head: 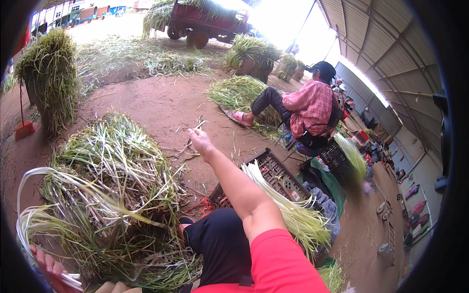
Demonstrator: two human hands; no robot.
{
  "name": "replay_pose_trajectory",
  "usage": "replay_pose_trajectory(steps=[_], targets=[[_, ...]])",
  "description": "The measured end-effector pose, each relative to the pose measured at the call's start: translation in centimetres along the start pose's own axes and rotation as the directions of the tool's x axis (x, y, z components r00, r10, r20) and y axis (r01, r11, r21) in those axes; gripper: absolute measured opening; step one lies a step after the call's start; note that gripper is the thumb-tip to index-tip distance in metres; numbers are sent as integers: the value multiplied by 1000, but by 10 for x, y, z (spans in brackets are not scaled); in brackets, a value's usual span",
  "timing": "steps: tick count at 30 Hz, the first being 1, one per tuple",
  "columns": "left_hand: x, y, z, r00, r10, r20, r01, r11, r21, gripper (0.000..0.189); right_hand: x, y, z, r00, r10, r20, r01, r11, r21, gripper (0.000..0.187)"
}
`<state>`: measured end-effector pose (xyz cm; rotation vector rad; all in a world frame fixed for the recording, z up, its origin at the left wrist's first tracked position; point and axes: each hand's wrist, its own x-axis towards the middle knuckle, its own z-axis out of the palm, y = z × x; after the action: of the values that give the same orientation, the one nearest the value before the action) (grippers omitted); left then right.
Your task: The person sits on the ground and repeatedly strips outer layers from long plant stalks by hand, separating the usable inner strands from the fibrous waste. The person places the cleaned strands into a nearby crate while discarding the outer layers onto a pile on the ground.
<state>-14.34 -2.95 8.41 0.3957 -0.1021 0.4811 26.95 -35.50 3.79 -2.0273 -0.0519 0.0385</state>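
At the lower left rim, my left hand (53, 269) grips a bundle of long white-and-green stalks (29, 219), perhaps garlic shoots or chives, whose tops arch over and droop. My right hand (199, 141) is stretched forward above the dirt floor, fingers pinched on a small pale strip of stalk or leaf (201, 124). A big heap of uncleaned stalks (113, 168) lies before me, between the two hands. Under my right forearm a black plastic crate (269, 168) bears a pile of pale, tidy stalks (289, 205).
A co-worker (311, 106) in a checked shirt sits ahead right beside a green heap (238, 91) and another loaded crate (331, 155). Upright bundles (49, 80) and a red dustpan (25, 130) stand left. A loaded truck (205, 22) is behind. Red string (203, 207) lies near my foot.
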Motion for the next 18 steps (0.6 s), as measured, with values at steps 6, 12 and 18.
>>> replay_pose_trajectory(steps=[6,12,18], targets=[[-11,22,-44,915,288,-283,-355,908,-223,21,-47,-19,141,816,-54,576,87,996,-29,32],[-18,32,-48,896,211,-390,-371,839,-398,23,-98,-56,293,636,-319,703,449,893,-1,22],[-10,42,-53,841,245,-482,-363,917,-167,27,-97,-61,391,558,-580,594,830,399,-391,22]])
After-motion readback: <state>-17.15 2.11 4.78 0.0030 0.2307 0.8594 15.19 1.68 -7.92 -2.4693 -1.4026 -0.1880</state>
